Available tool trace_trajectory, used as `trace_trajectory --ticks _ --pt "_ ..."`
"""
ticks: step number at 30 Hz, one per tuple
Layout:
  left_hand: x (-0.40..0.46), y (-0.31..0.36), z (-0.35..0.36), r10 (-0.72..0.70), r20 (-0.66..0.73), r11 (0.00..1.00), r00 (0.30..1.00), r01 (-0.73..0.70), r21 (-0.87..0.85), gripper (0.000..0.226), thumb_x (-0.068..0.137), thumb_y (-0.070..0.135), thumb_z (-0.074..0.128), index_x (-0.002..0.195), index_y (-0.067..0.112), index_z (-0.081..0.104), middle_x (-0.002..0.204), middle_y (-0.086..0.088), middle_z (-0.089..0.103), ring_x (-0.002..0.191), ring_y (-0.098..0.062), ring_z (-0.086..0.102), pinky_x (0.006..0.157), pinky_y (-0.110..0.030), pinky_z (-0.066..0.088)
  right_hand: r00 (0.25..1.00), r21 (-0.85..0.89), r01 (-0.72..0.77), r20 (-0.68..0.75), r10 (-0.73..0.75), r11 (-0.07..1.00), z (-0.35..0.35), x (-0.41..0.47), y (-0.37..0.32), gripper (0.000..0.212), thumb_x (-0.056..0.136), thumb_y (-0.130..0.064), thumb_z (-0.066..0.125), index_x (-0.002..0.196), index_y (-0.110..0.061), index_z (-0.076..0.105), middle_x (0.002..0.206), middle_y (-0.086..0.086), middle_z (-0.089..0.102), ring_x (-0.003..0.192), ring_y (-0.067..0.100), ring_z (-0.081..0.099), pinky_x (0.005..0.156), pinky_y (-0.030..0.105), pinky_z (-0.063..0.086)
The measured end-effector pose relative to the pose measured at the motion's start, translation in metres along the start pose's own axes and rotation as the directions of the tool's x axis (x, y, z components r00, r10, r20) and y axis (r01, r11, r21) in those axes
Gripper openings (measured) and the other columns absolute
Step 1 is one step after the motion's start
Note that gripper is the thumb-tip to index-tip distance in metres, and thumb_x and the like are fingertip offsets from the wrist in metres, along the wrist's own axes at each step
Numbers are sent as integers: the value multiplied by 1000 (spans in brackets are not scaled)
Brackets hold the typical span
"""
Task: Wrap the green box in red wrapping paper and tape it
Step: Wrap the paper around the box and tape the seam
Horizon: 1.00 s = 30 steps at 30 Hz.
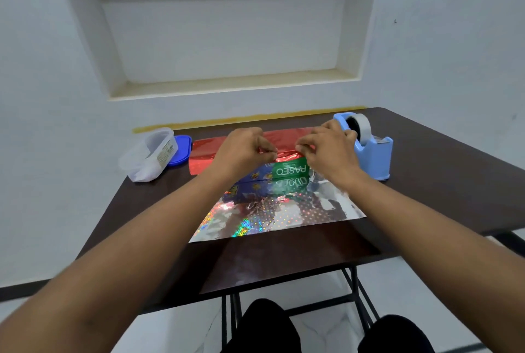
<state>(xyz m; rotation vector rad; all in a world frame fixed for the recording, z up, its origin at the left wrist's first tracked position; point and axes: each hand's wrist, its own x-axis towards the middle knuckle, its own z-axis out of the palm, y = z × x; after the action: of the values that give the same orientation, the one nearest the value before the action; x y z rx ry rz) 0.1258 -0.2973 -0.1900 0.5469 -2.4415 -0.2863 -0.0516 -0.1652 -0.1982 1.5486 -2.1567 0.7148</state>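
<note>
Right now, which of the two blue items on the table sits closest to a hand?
The light blue tape dispenser, right beside the right hand. The darker blue lid lies apart, by the clear container.

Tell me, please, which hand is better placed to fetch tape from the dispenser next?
Probably the right hand: the blue tape dispenser stands just beyond it, on the right. The left hand could keep pinching the red wrapping paper on the green box.

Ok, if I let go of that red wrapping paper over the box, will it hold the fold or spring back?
Probably springs back. The red wrapping paper looks like thin foil film: its near part lies wrinkled and mirror-shiny, so it seems floppy and likely slippery. Both the left hand and right hand pinch its edge over the green box, suggesting it needs holding until taped.
</note>
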Motion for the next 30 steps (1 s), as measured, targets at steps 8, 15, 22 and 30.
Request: trace_trajectory --ticks 8,15,22,30 --pt "1 -6 10 -20 -42 997 999 17 -71 19 83 33 87 101 27 85 81 3 65 75 -18 62 69 -36 51 971 28 -239 -21 240 971 5 -15 7 33 88 -26 78 116 -45 75 113 -16 68 118 19 42 86 41 22" --pt "2 -9 11 12 -61 999 998 -14 -35 20 83 33 86 102 28 85 81 4 65 74 -17 61 70 -35 50 994 -17 -91 51 92 996 -10 11 -10 23 83 -41 81 106 -39 79 116 -16 67 128 20 39 106 54 24" --pt "17 9 3 29 12 990 1000 -30 138 20 82 40 84 98 29 85 89 11 65 89 -18 63 85 -42 52 998 83 -57 0 58 995 6 6 0 18 90 -23 77 103 -33 82 96 -14 70 121 18 45 95 41 22" --pt "16 13 21 61 -60 998 996 -60 29 13 82 20 86 94 20 86 86 -1 78 76 -20 69 75 -37 57 986 292 -141 127 108 946 -4 2 5 17 87 -30 79 104 -31 82 104 -9 76 112 15 60 96 43 51"
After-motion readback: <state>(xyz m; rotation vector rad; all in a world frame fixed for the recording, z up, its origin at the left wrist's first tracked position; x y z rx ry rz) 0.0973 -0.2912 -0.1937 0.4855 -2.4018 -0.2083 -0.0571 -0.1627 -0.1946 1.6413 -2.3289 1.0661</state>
